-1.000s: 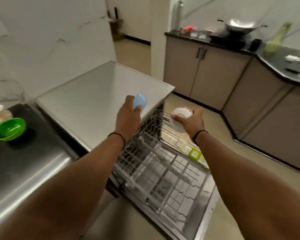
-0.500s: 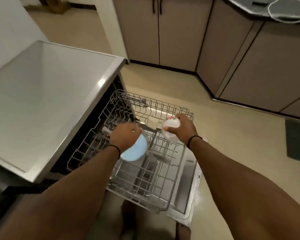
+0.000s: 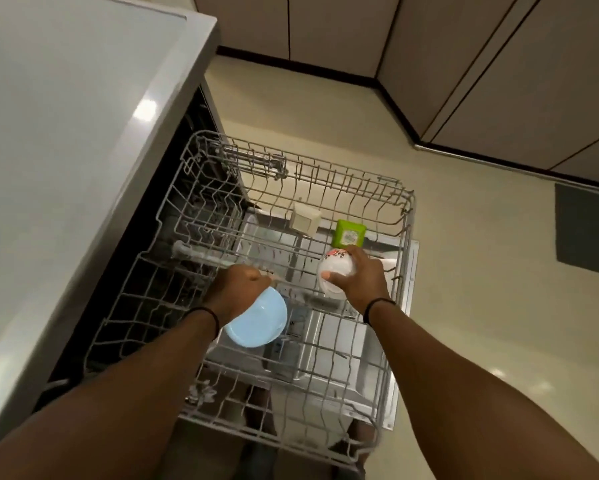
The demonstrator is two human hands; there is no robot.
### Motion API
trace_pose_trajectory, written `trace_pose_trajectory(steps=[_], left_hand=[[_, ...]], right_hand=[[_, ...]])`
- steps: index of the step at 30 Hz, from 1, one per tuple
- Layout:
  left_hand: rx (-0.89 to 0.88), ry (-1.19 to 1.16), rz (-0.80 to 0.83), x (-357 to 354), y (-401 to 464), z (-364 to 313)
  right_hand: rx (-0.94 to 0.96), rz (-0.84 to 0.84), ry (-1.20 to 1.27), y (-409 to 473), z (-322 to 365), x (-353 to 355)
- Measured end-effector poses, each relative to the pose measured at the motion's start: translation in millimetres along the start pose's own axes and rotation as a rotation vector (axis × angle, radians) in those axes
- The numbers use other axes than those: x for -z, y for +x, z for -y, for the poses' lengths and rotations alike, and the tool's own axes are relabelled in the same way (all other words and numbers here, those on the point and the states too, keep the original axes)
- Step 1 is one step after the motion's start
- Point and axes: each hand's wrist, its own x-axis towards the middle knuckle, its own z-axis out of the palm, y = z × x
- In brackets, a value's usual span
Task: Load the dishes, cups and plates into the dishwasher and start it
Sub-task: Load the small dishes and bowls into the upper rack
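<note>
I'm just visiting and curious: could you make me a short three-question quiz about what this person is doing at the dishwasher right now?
1. True or false: the left hand holds a light blue bowl over the pulled-out wire rack.
2. What does the right hand hold?
A. a white cup with a red pattern
B. a fork
C. a black pan
3. Fill in: the small box seen under the rack's far side is ____ in colour.

Key: 1 true; 2 A, the white cup; 3 green.
</note>
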Motion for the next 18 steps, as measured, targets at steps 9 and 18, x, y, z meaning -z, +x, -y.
trace_pose_trajectory(steps=[9,18], left_hand=[[-0.089,0.003,0.017,-10,35,12],[-0.101,-0.010,0.017,-13,36,0]], right_hand=[[0.022,0.002,-0.098,20,-4,-20],[0.032,0.020,-0.186,23,-5,-15]])
